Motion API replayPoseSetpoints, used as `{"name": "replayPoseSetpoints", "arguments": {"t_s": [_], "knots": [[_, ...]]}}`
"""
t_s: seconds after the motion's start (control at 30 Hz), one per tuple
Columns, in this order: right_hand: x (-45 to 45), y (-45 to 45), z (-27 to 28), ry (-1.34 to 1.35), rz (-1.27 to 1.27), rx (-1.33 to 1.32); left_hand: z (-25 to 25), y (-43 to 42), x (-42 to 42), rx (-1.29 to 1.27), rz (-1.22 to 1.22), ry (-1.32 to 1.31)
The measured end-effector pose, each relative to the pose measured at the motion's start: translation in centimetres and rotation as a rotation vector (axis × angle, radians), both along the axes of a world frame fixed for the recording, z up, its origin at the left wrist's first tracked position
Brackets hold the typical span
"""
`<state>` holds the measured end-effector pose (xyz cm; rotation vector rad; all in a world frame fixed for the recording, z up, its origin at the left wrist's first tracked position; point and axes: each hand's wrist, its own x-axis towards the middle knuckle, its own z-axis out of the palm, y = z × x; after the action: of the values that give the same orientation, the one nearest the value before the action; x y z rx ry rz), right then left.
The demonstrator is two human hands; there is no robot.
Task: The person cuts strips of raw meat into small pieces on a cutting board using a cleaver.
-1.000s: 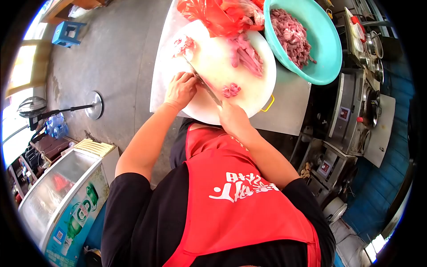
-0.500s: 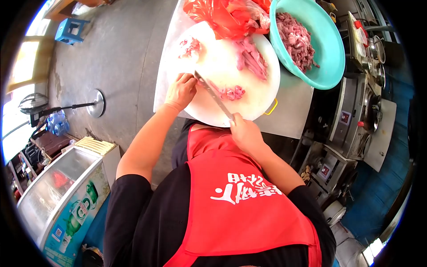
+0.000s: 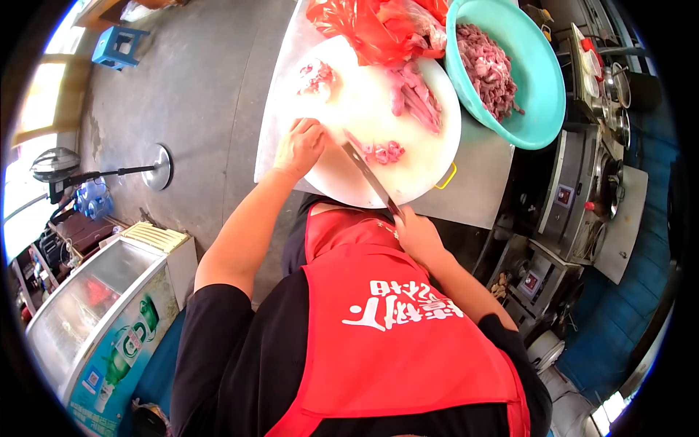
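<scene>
My right hand (image 3: 419,234) is closed round the handle of a knife (image 3: 370,176), whose blade points up and left over the near part of the round white board (image 3: 429,167). At the board's left edge rests my left hand (image 3: 300,148), fingers bent and pressed together; what they hold, if anything, is hidden. Small cut pieces of meat (image 3: 386,152) lie beside the blade. Farther back on the board are long meat strips (image 3: 416,98) at the right and a pale pinkish heap of scraps (image 3: 317,77) at the left.
A turquoise basin (image 3: 535,91) holding cut meat (image 3: 486,69) stands right of the board. Red plastic bags (image 3: 364,29) lie behind it on the metal table (image 3: 477,175). A yellow handle (image 3: 448,177) juts from the board's right side. Stoves stand at the right.
The knife and my right hand have moved right and toward my body, and the blade has come away from my left hand. The cut pieces beside the blade have spread.
</scene>
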<state>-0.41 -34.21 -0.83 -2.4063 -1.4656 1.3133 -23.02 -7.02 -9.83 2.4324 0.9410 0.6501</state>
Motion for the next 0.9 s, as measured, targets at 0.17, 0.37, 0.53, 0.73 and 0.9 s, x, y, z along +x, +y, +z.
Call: {"name": "replayPoseSetpoints", "arguments": {"t_s": [0.17, 0.37, 0.53, 0.73, 0.9], "knots": [[0.3, 1.8, 3.8, 0.041, -0.025, -0.056, -0.8, 0.3, -0.7, 0.011, 0.043, -0.022], [-3.1, 8.8, 2.3, 0.043, 0.072, 0.102, -1.2, 0.6, -0.7, 0.010, 0.018, 0.013], [-4.5, 11.5, -0.6, 0.023, 0.076, 0.222, -1.0, 0.4, -0.5, -0.001, 0.041, 0.004], [-3.5, 10.4, -1.9, 0.018, 0.057, 0.198, -1.1, 0.6, -0.5, -0.013, 0.058, -0.006], [0.9, 0.5, 1.3, -0.015, 0.049, -0.032, -1.0, 0.0, -0.8, -0.088, 0.109, -0.095]]}}
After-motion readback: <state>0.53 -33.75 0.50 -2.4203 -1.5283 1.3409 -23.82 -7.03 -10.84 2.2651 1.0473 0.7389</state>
